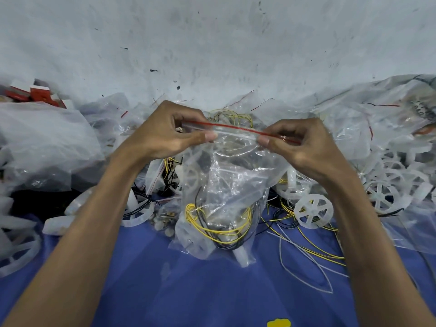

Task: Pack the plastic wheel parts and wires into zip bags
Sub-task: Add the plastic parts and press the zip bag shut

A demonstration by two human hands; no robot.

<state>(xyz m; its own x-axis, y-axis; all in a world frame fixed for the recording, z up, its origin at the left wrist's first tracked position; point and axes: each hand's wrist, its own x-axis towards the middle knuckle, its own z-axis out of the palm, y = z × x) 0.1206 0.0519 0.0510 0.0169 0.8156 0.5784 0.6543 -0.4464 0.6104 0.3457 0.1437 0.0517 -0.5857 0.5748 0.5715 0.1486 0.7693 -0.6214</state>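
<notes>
L hand [165, 132] & R hand [299, 142] fingers pinch zip bag [226, 185] seal, wires [219, 223] inside

I read this as a small packing workshop. The bench [141, 279], draped in blue cloth, is heaped with white plastic wheels [313, 212], loose wires [306, 249] and crumpled clear bags [47, 138]. Red cartons [40, 94] sit far left against a scuffed white wall [212, 43].

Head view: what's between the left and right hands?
Only the red-striped seal strip of the zip bag, stretched between the left hand and right hand, each pinching one end. The head view doesn't show whether it's pressed closed.
</notes>
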